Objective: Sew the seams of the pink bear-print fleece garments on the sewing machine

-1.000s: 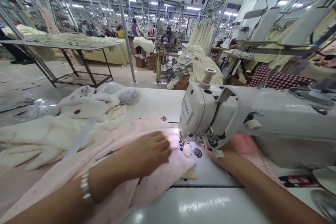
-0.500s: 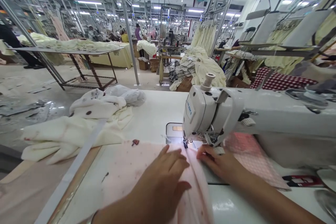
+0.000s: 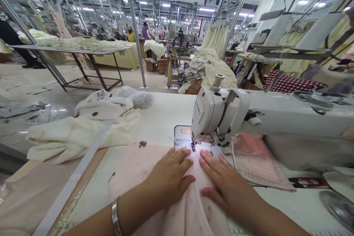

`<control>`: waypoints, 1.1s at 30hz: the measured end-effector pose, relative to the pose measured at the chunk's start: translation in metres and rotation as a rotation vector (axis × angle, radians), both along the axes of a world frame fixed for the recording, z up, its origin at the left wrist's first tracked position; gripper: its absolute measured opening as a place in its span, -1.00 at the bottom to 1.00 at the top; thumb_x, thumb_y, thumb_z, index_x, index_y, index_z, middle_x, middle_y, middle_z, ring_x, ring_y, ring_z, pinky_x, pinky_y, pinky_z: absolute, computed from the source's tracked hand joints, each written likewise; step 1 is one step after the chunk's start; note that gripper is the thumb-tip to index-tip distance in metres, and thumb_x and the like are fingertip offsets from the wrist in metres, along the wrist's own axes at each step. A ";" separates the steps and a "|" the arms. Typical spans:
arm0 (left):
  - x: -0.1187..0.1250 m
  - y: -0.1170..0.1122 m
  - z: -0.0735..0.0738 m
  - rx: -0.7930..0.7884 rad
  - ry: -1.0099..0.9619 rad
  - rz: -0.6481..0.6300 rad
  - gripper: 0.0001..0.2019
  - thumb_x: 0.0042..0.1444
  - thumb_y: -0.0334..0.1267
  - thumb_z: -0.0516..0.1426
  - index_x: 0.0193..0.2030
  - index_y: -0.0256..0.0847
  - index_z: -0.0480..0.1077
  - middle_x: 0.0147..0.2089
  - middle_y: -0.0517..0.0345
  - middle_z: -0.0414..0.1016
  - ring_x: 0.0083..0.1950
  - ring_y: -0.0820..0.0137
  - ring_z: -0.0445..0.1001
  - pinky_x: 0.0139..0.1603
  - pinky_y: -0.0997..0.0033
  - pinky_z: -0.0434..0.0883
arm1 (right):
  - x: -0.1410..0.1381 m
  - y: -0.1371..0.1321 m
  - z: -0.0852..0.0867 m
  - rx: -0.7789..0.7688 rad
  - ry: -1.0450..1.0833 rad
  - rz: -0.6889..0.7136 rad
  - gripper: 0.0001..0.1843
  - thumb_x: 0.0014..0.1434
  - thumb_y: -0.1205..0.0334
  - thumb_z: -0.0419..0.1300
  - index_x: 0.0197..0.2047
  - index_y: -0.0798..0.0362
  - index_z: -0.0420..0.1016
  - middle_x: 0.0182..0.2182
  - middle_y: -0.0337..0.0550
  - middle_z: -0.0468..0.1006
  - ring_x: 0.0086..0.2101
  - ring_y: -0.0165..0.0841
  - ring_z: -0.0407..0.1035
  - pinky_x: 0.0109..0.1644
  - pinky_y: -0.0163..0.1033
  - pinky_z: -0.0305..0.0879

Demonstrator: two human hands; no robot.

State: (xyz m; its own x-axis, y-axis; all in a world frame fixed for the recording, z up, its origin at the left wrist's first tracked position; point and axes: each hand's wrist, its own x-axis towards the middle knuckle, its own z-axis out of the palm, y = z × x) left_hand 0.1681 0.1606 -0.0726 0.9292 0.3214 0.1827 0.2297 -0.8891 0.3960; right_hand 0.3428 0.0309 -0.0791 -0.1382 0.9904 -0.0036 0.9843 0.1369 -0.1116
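A pale pink printed fabric (image 3: 135, 169) lies on the white sewing table (image 3: 163, 118), its far edge under the needle of the white sewing machine (image 3: 221, 112). My left hand (image 3: 168, 179) rests flat on the fabric just left of a raised fold, fingers stretched toward the needle. My right hand (image 3: 225, 184) lies flat on the right side of the fold, fingers apart. Both hands press the cloth and grip nothing. A metal bangle (image 3: 115, 217) sits on my left wrist.
A heap of cream fabric (image 3: 85, 125) lies at the table's left. A pink checked piece (image 3: 256, 160) sits under the machine arm, with red-handled snips (image 3: 306, 182) beside it. Other tables, hanging garments and distant workers fill the hall behind.
The pink fabric has been pulled toward me. My right hand came out from under the machine arm, and both hands now lie flat either side of the fold.
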 end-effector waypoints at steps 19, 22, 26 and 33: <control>0.015 0.011 -0.008 0.060 0.005 0.053 -0.67 0.21 -0.14 0.03 0.02 -0.29 0.27 0.22 -0.19 0.24 0.26 0.10 0.18 0.28 -0.08 0.08 | 0.027 0.023 0.015 -0.135 -0.022 -0.036 -0.29 0.26 -0.09 -0.08 0.29 0.26 0.02 0.23 0.12 0.09 0.20 -0.10 0.08 0.20 0.13 0.11; 0.020 0.017 -0.008 0.039 0.000 0.096 -0.65 0.16 -0.14 0.08 0.00 -0.33 0.23 0.19 -0.26 0.26 0.27 0.07 0.16 0.28 -0.11 0.07 | 0.029 0.029 0.020 -0.118 -0.013 -0.052 -0.32 0.25 -0.06 -0.04 0.27 0.27 0.10 0.18 0.15 0.22 0.12 -0.08 0.23 0.15 0.11 0.20; 0.024 0.022 -0.012 0.027 -0.037 0.094 -0.66 0.16 -0.13 0.09 -0.01 -0.28 0.19 0.19 -0.26 0.27 0.28 0.07 0.14 0.26 -0.16 0.08 | 0.035 0.034 0.014 -0.032 -0.030 -0.057 -0.42 0.20 -0.04 0.03 0.17 0.16 0.31 0.08 0.09 0.39 0.03 -0.04 0.33 0.13 0.16 0.21; 0.032 0.028 -0.011 -0.002 -0.016 0.127 -0.60 0.17 -0.08 0.08 0.03 -0.31 0.19 0.24 -0.29 0.19 0.33 0.07 0.04 0.27 -0.15 0.05 | 0.044 0.034 -0.003 0.057 -0.084 -0.145 -0.53 0.16 -0.09 0.04 -0.05 0.02 0.53 -0.04 0.08 0.51 -0.06 0.07 0.39 -0.05 0.17 0.36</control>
State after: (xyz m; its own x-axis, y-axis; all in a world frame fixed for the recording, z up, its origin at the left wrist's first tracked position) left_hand 0.2001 0.1890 -0.0835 0.8778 0.4371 0.1961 0.3344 -0.8521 0.4025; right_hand 0.3864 0.0645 -0.0826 0.0044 0.9989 0.0475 0.9997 -0.0033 -0.0241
